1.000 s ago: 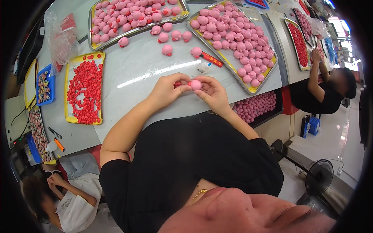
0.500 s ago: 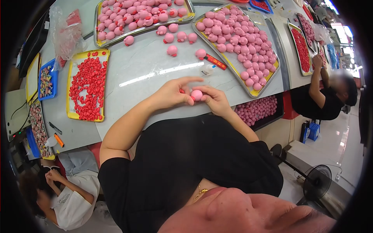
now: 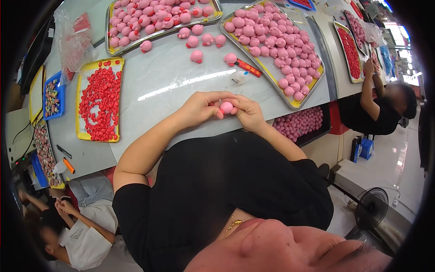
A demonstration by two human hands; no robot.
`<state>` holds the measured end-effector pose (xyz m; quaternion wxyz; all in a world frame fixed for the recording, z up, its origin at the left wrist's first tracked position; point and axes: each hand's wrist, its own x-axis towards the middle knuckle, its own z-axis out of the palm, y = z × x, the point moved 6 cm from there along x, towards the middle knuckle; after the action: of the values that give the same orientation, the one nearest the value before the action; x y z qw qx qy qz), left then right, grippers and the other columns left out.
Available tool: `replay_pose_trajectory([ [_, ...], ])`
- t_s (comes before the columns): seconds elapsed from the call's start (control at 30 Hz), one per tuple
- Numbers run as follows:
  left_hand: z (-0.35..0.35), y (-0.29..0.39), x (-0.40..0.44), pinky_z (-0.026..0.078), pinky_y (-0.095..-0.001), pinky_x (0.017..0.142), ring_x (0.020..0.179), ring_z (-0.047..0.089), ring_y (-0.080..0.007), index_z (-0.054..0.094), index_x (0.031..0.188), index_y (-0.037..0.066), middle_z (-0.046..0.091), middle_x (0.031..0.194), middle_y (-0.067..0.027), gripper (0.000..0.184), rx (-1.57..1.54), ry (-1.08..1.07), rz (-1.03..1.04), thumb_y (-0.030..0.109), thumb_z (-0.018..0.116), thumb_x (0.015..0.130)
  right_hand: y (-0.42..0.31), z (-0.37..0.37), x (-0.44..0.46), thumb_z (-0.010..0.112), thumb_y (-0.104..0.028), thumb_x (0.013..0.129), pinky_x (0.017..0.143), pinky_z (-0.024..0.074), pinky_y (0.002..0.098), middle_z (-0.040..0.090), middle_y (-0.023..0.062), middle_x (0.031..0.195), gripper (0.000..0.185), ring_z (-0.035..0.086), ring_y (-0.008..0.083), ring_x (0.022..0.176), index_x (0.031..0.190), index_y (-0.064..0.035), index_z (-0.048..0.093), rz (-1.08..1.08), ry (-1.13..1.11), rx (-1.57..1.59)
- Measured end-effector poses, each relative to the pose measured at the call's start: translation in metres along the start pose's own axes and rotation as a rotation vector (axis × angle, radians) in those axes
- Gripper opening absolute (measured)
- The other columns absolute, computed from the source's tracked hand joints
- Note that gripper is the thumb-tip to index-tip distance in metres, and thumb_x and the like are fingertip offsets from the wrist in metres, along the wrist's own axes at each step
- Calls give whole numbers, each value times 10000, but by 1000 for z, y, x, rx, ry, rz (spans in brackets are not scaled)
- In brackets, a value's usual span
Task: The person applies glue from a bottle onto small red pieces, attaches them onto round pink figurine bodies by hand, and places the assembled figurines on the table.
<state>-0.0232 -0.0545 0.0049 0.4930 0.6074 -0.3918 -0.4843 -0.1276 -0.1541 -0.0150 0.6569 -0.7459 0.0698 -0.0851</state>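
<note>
A small pink ball-shaped figure (image 3: 226,107) with red bits at its lower sides sits between my two hands, above the near edge of the table. My left hand (image 3: 198,109) pinches it from the left, thumb beneath and index finger arched over. From the right, my right hand (image 3: 248,112) closes its thumb and fingers on the same figure. The fingertips of both hands meet over its top, hiding part of it. Beyond the hands stand a small clear bottle with a blue tip (image 3: 239,77) and a red printed strip (image 3: 248,67) beside a loose pink figure (image 3: 230,59).
Left lies a yellow-lined tray of red pieces (image 3: 119,97). Metal trays of pink figures (image 3: 165,35) fill the back and right (image 3: 274,86). Several loose figures (image 3: 196,56) lie between them. A dark bin (image 3: 324,124) sits below the table edge. Co-workers sit left (image 3: 88,235) and right (image 3: 367,113).
My left index finger, stretched out before, now bends over the figure to meet my right fingers. The hands have drawn closer together. The view has shifted slightly.
</note>
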Motion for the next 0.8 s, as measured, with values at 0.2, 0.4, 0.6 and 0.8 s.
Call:
replay_pose_trajectory([
  [0.2,-9,-4,1,431,-216,642,647,472,-57,599,1165,78,508,696,33,419,-32,103,42,-1,682,762,-7,1,0,563,-76,903,874,436,275,604,72,1036,272,562,166,1008,1166,-7,574,-83,46,-92],
  [0.4,-17,7,-1,442,-240,641,652,491,-92,588,1012,37,542,724,-14,223,233,135,174,58,673,807,4,5,1,570,18,883,973,431,332,512,118,1203,402,509,202,1143,1255,18,416,-27,88,439],
  [0.6,-16,12,-2,465,-255,669,691,541,-108,586,1030,28,608,808,-45,231,324,171,211,40,658,811,0,4,2,563,53,872,992,416,334,458,131,1267,403,485,210,1171,1248,21,419,-53,99,455],
  [0.8,-18,-2,2,446,-245,591,651,528,-107,565,1015,17,587,792,-51,160,142,213,236,54,606,866,0,5,4,557,39,881,979,422,330,459,134,1282,410,510,208,1141,1265,25,415,3,88,444],
])
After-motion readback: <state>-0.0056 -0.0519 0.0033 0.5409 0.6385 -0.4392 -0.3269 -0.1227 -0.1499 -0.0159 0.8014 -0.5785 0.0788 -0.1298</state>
